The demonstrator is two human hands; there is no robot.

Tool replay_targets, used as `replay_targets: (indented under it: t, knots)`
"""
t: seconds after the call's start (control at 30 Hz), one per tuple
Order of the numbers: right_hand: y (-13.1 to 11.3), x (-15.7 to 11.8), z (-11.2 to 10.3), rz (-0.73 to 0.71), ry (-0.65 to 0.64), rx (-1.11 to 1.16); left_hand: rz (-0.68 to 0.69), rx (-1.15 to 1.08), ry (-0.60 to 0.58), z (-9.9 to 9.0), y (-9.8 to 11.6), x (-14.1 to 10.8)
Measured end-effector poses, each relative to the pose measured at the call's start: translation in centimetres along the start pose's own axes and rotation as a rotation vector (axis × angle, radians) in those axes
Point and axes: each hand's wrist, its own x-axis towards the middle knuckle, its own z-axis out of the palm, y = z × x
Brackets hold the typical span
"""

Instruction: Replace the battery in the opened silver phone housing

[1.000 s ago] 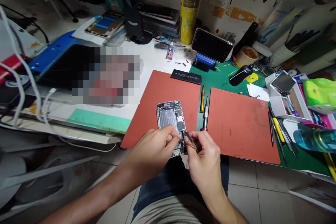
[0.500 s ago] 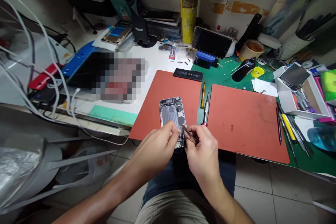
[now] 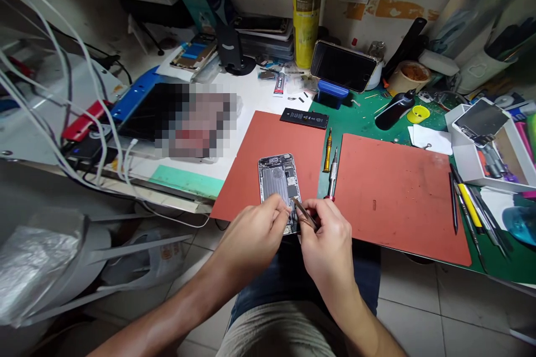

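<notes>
An opened smartphone [image 3: 275, 178] lies on the left red-brown mat, its battery bay and boards exposed. Over its lower end, my left hand [image 3: 257, 223] is closed in a pinch; what the fingertips hold, if anything, is too small to make out. My right hand [image 3: 329, 231] grips metal tweezers [image 3: 304, 213], whose tips point at the phone's lower right edge, close to my left fingertips. Beyond the phone, a black phone battery [image 3: 304, 117] rests at the mat's far edge. A gold screwdriver [image 3: 328, 150] and a silver one [image 3: 333, 175] lie just right of the mat.
To the right is a second red-brown mat [image 3: 402, 195], with pens and thin tools [image 3: 468, 206] along its right side. A white box [image 3: 498, 173] holds parts. Behind stand a propped phone [image 3: 343, 66], a dark bottle [image 3: 395, 110] and a yellow spray can [image 3: 307, 22]. White cables [image 3: 96, 122] hang at left.
The whole view has shifted slightly, so things appear a little further right. Both hands keep nearly the same place over the phone, with the tweezers still in my right hand.
</notes>
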Motion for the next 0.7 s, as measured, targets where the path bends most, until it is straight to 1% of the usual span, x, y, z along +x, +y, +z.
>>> replay_targets:
  t: [0.2,0.33,0.5,0.7]
  knots:
    - [-0.02,0.05,0.01,0.006,-0.006,-0.003,0.031,-0.07,0.026,0.2,-0.35,-0.16]
    - [-0.05,0.11,-0.04,0.002,-0.005,-0.01,0.013,-0.101,0.049,0.29,-0.33,-0.24]
    - [-0.16,0.11,-0.09,-0.004,-0.005,-0.019,0.004,-0.081,0.057,0.21,-0.29,-0.23]
    - [-0.13,0.01,-0.08,0.006,-0.01,-0.012,-0.025,-0.038,0.037,0.32,-0.4,-0.15]
